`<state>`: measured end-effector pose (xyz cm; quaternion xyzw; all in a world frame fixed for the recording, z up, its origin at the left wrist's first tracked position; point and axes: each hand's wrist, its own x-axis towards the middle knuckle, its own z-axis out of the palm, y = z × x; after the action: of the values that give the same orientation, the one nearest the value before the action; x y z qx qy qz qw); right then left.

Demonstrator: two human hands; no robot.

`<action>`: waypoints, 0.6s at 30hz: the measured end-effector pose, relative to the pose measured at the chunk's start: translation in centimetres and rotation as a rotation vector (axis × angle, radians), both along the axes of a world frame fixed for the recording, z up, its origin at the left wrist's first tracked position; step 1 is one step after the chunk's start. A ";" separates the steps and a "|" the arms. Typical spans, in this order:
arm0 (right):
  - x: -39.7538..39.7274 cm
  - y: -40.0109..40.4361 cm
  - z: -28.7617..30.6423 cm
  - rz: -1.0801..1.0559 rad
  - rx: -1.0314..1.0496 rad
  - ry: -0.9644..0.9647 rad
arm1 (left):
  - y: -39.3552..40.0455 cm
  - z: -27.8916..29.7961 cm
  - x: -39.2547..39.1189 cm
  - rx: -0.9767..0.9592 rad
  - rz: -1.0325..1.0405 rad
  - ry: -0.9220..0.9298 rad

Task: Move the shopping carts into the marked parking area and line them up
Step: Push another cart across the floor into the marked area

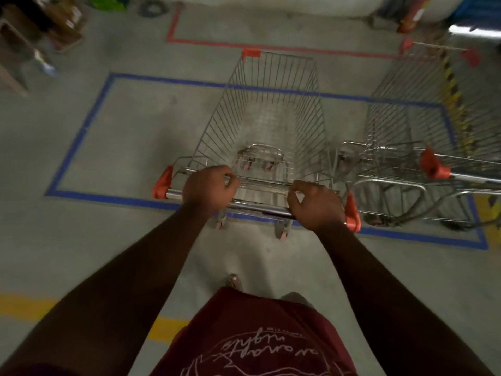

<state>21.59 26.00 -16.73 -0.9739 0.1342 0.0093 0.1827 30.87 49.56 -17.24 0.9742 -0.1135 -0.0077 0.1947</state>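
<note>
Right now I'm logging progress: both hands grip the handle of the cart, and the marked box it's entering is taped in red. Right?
Not quite. The head view shows blue tape; both hands, left and right, do grip the cart handle.

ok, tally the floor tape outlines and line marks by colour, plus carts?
Shopping carts: 2, the held cart and the parked cart
Blue tape outline: 1
Red tape outline: 1
Yellow floor line: 1
Total: 5
</note>
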 end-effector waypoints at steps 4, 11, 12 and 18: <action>2.8 -3.3 0.3 0.005 0.006 0.003 | -2.9 0.2 2.7 0.003 -0.043 -0.042; 7.0 -9.1 0.1 0.049 0.027 0.027 | -8.0 -0.1 5.7 0.003 -0.030 -0.067; 7.5 -9.7 0.3 0.045 0.036 0.027 | -8.6 -0.1 6.0 0.002 -0.026 -0.061; 10.0 -13.4 -0.1 0.058 0.049 -0.010 | -12.2 -0.1 8.3 0.024 0.022 -0.021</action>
<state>31.63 12.59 -16.87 -0.9726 0.1046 0.0131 0.2070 39.17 37.32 -17.32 0.9777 -0.1048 0.0034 0.1818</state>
